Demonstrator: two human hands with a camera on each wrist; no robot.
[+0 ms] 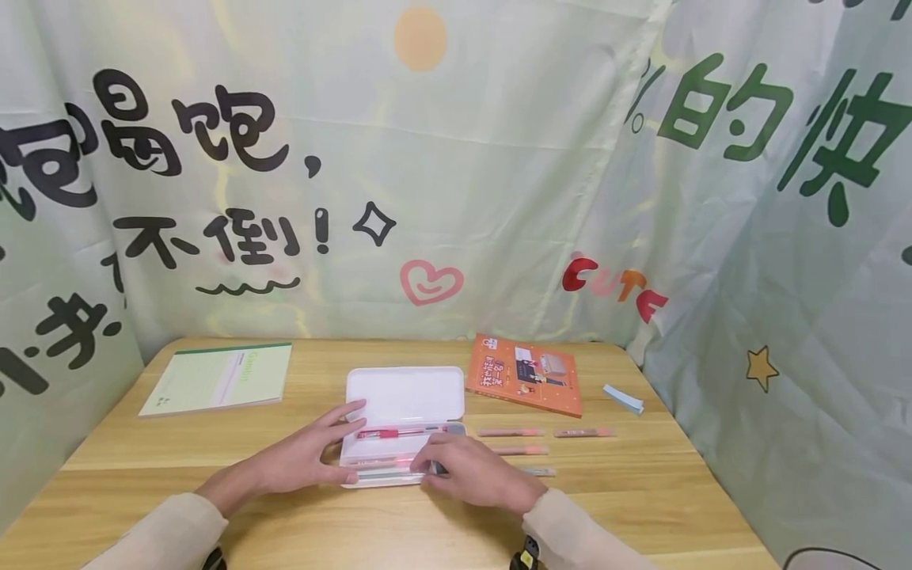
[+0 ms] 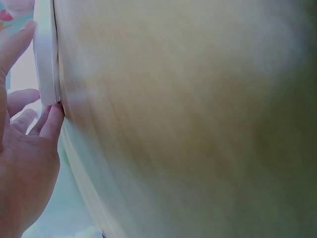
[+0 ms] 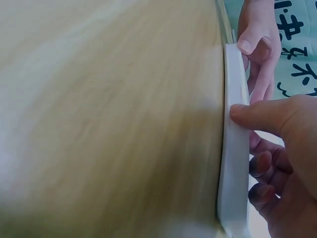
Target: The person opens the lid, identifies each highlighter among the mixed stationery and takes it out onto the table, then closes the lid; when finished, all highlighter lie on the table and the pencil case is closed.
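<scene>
An open white pencil case (image 1: pixel 404 393) lies on the wooden table with its lid folded back. Inside are a red pen (image 1: pixel 388 433) along the hinge side, a pink pen (image 1: pixel 378 462) and a grey pen (image 1: pixel 388 475) near the front wall. My left hand (image 1: pixel 302 451) holds the left end of the case, thumb at the front corner, fingers by the hinge. My right hand (image 1: pixel 473 471) reaches over the front right part, its fingers curled at the grey pen's dark end. In the right wrist view, the right thumb (image 3: pixel 262 115) presses the front wall; the fingertips' contact is partly hidden.
Several pens, one of them a pink pen (image 1: pixel 511 432), lie right of the case. Behind them are an orange book (image 1: pixel 527 376) and a light blue strip (image 1: pixel 624 398). A pale green notebook (image 1: pixel 217 380) lies at the back left. Printed curtains (image 1: pixel 342 317) surround the table.
</scene>
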